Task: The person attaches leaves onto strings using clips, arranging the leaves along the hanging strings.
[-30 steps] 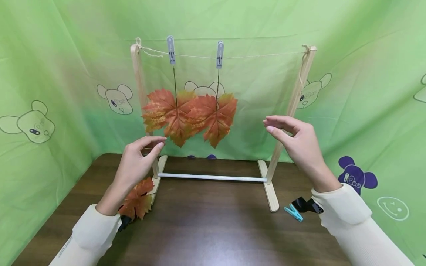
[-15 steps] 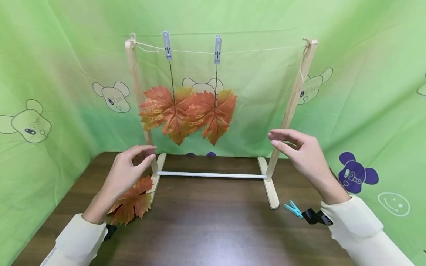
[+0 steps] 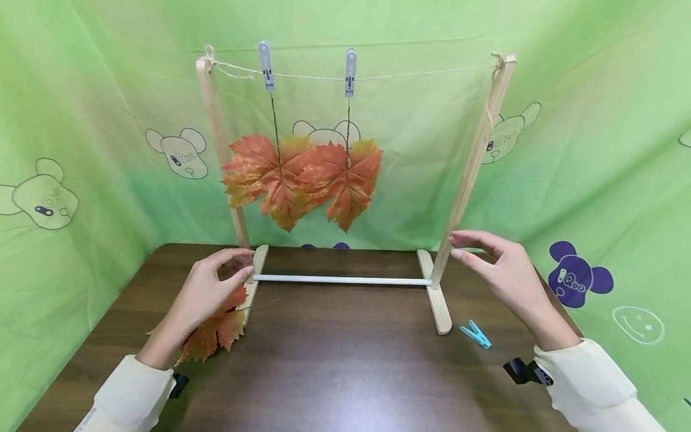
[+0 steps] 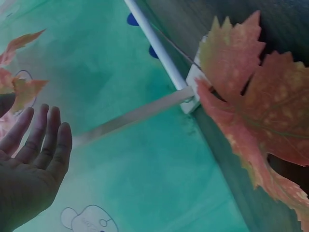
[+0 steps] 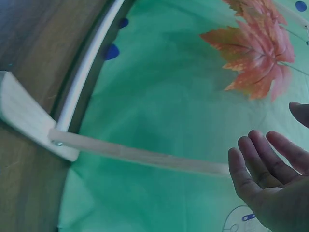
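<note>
Two orange-red artificial maple leaves hang by their stems from a string point(image 3: 410, 74): a left leaf point(image 3: 270, 180) and a right leaf point(image 3: 345, 186), overlapping. A grey clothespin point(image 3: 266, 66) holds the left stem, another grey clothespin point(image 3: 350, 72) the right one. My left hand point(image 3: 207, 288), fingers relaxed and holding nothing, hovers by the frame's left foot. Below it a third leaf point(image 3: 216, 333) lies on the table, partly hidden by the wrist. Beside the right post, my right hand point(image 3: 502, 270) is also in the air with nothing in it. A blue clothespin point(image 3: 475, 334) lies on the table nearby.
The string is tied between two wooden posts, a left post point(image 3: 218, 132) and a right post point(image 3: 475, 168). A white rod point(image 3: 340, 279) joins their feet low down. Behind the brown table point(image 3: 345, 360) hangs a green printed cloth point(image 3: 421, 24).
Both hands have moved down and outward, away from the hanging leaves. The view has shifted slightly, and the blue clothespin now shows fully apart from the right wrist strap.
</note>
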A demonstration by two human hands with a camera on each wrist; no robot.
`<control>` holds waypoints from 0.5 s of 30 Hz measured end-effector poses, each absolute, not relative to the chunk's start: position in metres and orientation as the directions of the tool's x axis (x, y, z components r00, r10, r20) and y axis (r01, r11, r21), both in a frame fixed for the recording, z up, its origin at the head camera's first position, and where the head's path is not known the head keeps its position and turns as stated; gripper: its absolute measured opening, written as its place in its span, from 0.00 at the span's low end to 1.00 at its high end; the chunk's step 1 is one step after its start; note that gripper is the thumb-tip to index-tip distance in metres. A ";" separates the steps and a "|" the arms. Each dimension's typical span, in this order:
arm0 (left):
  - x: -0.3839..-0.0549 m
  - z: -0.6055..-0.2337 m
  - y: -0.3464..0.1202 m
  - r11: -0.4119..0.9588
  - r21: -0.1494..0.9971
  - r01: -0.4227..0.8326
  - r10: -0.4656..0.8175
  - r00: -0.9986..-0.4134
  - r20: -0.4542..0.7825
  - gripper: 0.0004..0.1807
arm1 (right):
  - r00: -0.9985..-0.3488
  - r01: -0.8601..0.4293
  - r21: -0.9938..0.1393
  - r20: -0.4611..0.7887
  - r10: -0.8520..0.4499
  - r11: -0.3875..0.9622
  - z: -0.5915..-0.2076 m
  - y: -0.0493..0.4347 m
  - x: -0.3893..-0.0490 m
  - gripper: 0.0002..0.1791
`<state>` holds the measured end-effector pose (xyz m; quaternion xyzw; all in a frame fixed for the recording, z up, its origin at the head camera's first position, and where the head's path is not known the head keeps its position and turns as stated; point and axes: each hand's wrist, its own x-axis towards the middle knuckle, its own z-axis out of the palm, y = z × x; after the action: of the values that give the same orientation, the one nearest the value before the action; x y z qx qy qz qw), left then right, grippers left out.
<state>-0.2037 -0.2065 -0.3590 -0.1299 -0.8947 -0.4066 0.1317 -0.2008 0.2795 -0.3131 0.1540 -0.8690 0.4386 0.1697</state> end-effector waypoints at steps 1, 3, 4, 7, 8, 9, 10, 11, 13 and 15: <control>-0.204 -0.361 -0.208 0.642 0.688 0.338 0.130 -0.933 0.337 0.16 | -0.898 -0.409 -0.706 0.424 -0.117 0.578 -0.315 0.281 -0.200 0.21; -0.204 -0.363 -0.211 0.654 0.678 0.334 0.139 -0.935 0.326 0.17 | -0.903 -0.395 -0.699 0.415 -0.112 0.596 -0.319 0.283 -0.199 0.22; -0.204 -0.365 -0.212 0.658 0.674 0.335 0.145 -0.935 0.323 0.18 | -0.906 -0.388 -0.697 0.410 -0.109 0.603 -0.321 0.284 -0.199 0.22; -0.205 -0.370 -0.215 0.663 0.672 0.330 0.159 -0.939 0.304 0.19 | -0.913 -0.370 -0.696 0.395 -0.103 0.615 -0.326 0.287 -0.197 0.21; -0.206 -0.371 -0.216 0.661 0.675 0.329 0.163 -0.940 0.299 0.19 | -0.915 -0.367 -0.697 0.390 -0.103 0.617 -0.328 0.288 -0.197 0.21; -0.206 -0.372 -0.217 0.659 0.678 0.327 0.166 -0.942 0.293 0.19 | -0.916 -0.364 -0.698 0.387 -0.103 0.617 -0.330 0.289 -0.197 0.21; -0.207 -0.374 -0.218 0.657 0.681 0.325 0.168 -0.943 0.287 0.20 | -0.917 -0.363 -0.697 0.386 -0.103 0.618 -0.332 0.290 -0.197 0.21; -0.208 -0.375 -0.218 0.655 0.683 0.322 0.170 -0.944 0.282 0.20 | -0.917 -0.362 -0.695 0.386 -0.103 0.621 -0.333 0.291 -0.197 0.21; -0.209 -0.377 -0.219 0.656 0.684 0.320 0.174 -0.945 0.276 0.20 | -0.917 -0.362 -0.692 0.384 -0.105 0.624 -0.336 0.293 -0.197 0.20; -0.210 -0.380 -0.220 0.656 0.686 0.315 0.175 -0.947 0.268 0.19 | -0.919 -0.358 -0.685 0.379 -0.109 0.635 -0.339 0.295 -0.197 0.20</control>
<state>-0.2102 -0.2200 -0.3797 -0.1353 -0.9054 -0.3923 0.0892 -0.1967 0.2954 -0.3391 0.1309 -0.8910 0.4069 0.1527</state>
